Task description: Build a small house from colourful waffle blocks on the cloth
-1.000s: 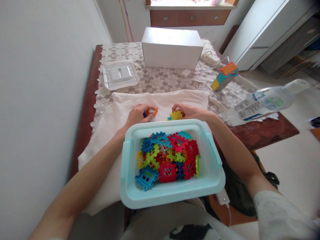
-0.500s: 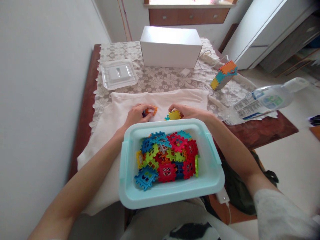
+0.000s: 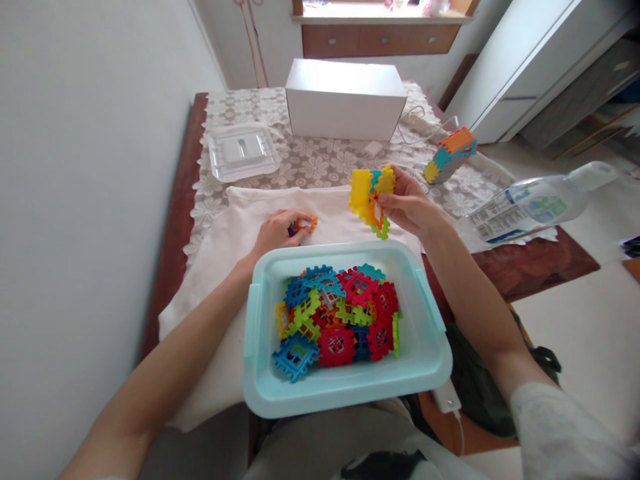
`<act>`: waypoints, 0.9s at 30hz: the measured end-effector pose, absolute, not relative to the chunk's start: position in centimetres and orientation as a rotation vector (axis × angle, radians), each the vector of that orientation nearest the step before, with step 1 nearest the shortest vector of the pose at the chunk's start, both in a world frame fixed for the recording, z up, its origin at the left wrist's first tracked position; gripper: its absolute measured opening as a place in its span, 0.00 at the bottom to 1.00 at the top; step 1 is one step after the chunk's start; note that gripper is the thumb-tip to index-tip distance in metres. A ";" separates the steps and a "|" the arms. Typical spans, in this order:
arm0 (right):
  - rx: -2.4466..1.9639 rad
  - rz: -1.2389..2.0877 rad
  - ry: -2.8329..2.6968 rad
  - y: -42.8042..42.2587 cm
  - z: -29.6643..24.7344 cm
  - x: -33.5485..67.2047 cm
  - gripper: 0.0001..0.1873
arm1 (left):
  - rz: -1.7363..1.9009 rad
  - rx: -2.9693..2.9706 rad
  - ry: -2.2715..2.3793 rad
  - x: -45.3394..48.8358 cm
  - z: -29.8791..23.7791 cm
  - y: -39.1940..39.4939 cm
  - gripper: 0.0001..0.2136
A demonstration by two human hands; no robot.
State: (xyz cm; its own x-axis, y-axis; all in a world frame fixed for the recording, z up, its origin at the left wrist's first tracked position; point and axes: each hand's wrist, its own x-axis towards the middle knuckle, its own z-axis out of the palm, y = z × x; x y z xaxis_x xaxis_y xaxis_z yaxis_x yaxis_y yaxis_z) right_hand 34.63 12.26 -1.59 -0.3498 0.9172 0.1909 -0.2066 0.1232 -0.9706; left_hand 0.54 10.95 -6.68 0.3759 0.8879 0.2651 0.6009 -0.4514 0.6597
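Note:
My right hand is raised above the white cloth and grips a joined cluster of waffle blocks, yellow with blue, orange and green pieces. Resting on the cloth, my left hand has its fingers closed round a small orange block piece with something dark beside it. Right in front of me a light blue tub holds several loose red, blue, green and yellow blocks.
A white box stands at the table's far end, a clear plastic lid at far left. A second block build lies at the right beside cables. A plastic bottle lies at the right edge. A wall runs along the left.
My right hand lifted the block cluster off the cloth, up and slightly right. My left hand stayed on the cloth with the orange piece.

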 end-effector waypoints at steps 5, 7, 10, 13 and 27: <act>-0.659 1.497 -1.428 10.0 -0.2 33.6 0.33 | 0.836 2.179 1.274 0.7 -6.3 10.7 0.12; -0.658 1.476 -1.437 9.6 0.1 33.6 0.35 | 0.836 2.174 1.283 0.7 -6.2 10.7 0.12; -0.674 1.404 -1.357 9.5 0.5 33.8 0.35 | 0.831 2.165 1.286 0.7 -6.2 10.7 0.12; -0.670 1.345 -1.317 8.9 1.0 33.8 0.37 | 0.834 2.156 1.286 0.7 -6.1 10.7 0.12; -0.782 1.198 -1.730 11.5 -4.8 30.5 0.42 | 1.021 1.967 1.339 1.0 -5.7 10.4 0.11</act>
State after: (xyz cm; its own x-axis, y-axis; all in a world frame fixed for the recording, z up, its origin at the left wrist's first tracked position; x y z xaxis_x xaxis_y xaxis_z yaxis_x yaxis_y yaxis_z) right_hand 30.53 11.51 -4.79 -0.4270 0.8529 0.3004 0.0188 0.3404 -0.9401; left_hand 1.01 10.45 -5.74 0.2167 0.9342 0.2834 0.5204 -0.3561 0.7761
